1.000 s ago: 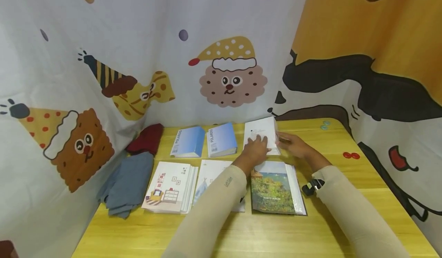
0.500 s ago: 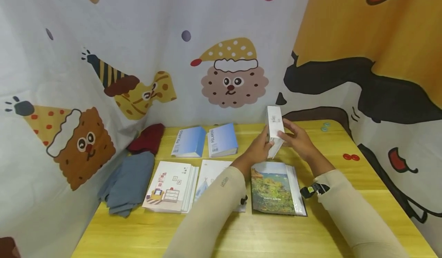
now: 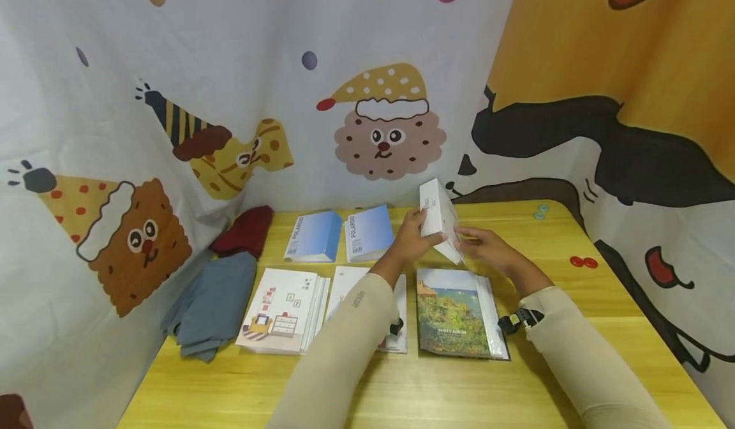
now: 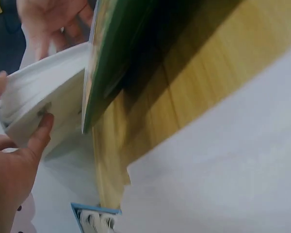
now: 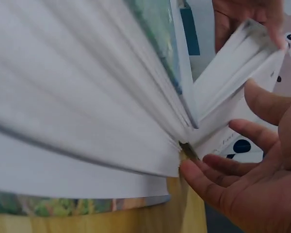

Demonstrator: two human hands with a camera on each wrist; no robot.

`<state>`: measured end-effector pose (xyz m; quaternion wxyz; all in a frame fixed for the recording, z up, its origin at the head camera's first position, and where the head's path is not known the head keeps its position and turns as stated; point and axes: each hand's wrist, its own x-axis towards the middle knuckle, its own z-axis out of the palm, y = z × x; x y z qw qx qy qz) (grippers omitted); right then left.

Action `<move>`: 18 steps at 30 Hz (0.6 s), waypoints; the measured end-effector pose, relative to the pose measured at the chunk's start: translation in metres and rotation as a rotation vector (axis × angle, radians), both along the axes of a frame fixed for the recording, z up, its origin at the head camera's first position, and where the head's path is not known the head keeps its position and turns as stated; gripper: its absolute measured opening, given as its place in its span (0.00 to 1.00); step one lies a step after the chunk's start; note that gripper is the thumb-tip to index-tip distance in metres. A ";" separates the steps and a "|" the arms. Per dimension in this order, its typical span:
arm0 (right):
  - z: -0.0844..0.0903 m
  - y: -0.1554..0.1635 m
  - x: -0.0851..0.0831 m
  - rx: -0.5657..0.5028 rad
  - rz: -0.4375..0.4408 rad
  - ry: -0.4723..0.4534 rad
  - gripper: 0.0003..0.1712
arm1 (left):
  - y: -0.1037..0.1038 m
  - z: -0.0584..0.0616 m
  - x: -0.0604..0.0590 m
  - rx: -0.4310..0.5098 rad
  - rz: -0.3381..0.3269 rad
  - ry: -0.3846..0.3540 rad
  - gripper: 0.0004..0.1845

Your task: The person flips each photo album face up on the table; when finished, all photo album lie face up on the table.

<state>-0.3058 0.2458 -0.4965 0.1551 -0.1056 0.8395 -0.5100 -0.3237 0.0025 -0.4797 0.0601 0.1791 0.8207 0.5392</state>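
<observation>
Tilted up on its lower edge at the back right of the table is a thick white photo album (image 3: pixel 439 215), spine toward the head camera. My left hand (image 3: pixel 409 237) grips it by the left side, thumb on the spine. Close to its lower right edge, my right hand (image 3: pixel 488 247) has its fingers loosely extended. In the right wrist view that right hand (image 5: pixel 262 160) is palm up, fingertips at the album's (image 5: pixel 233 97) cover. A photo album with a garden picture (image 3: pixel 453 314) lies just in front of both hands.
Two blue Polaroid albums (image 3: pixel 312 234) lie left of the hands. In front lie a white album with a room drawing (image 3: pixel 281 311) and another white album (image 3: pixel 350 282), partly under the left sleeve. Grey cloth (image 3: pixel 215 301), a dark red cloth (image 3: pixel 244 231) and red hair ties (image 3: pixel 584 262) flank them.
The white album has gone from lying flat to standing up, then turned and tilted left. My left hand moved from its cover to its left side; the right hand's fingers have loosened from it.
</observation>
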 end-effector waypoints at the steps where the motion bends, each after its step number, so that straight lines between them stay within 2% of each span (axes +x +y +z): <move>1: -0.001 0.000 -0.001 0.007 0.000 0.001 0.42 | -0.001 0.000 0.000 -0.024 0.015 0.000 0.47; 5: -0.007 0.001 -0.004 0.030 -0.045 0.023 0.42 | -0.001 -0.004 -0.002 -0.105 0.057 0.022 0.40; 8: -0.009 -0.001 -0.004 0.058 -0.091 0.028 0.42 | 0.001 -0.008 -0.003 -0.118 0.062 0.026 0.36; 14: -0.007 -0.002 -0.003 0.125 -0.162 0.034 0.39 | 0.001 -0.016 -0.004 -0.145 0.053 -0.073 0.44; 18: -0.008 -0.004 -0.003 0.189 -0.196 0.038 0.38 | 0.000 -0.022 -0.005 -0.210 0.027 -0.090 0.41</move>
